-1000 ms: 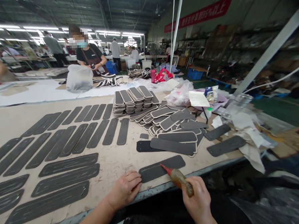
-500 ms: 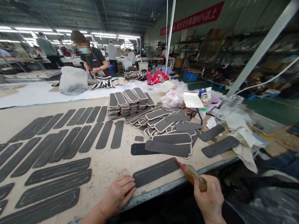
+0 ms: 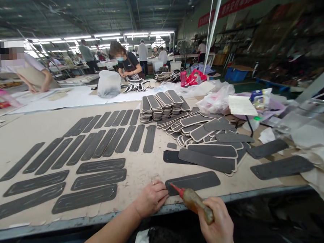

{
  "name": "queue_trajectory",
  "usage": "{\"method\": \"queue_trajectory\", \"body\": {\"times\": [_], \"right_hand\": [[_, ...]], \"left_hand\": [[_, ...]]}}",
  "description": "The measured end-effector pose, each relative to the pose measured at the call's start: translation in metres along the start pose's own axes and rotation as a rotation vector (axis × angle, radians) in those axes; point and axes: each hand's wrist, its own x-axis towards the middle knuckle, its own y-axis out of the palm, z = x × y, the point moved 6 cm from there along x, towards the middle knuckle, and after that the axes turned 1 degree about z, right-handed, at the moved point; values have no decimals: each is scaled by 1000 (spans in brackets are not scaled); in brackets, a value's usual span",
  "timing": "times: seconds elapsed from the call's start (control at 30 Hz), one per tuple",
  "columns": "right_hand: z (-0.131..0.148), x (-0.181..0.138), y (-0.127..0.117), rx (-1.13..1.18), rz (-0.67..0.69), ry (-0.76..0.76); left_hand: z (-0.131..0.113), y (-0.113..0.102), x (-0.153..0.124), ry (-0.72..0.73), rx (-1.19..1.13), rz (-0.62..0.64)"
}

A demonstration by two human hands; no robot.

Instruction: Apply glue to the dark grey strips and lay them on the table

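Our right hand (image 3: 217,223) held the glue bottle (image 3: 195,204), its red tip now back at the dark strip (image 3: 192,181)'s left end, beside our left fingers (image 3: 162,194) pressing flat on the worktop (image 3: 142,166)

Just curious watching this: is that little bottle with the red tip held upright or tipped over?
Tipped. The right hand holds the bottle slanted, red nozzle down at the near-left end of the dark strip on the table.
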Motion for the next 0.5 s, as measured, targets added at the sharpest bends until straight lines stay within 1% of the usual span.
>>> {"method": "queue_trajectory", "body": {"times": [0.07, 0.17, 0.3, 0.5], "right_hand": [[3, 1, 5, 22, 24, 1], [4, -2, 7, 39, 59, 16], [6, -12, 1, 48, 69, 40], [8, -20, -8, 0, 75, 28]], "left_hand": [[-1, 0, 1, 6, -11, 7], [-2, -1, 1, 6, -6, 13], [-2, -2, 2, 2, 8, 12], [-1, -1, 2, -3, 1, 8]]}}
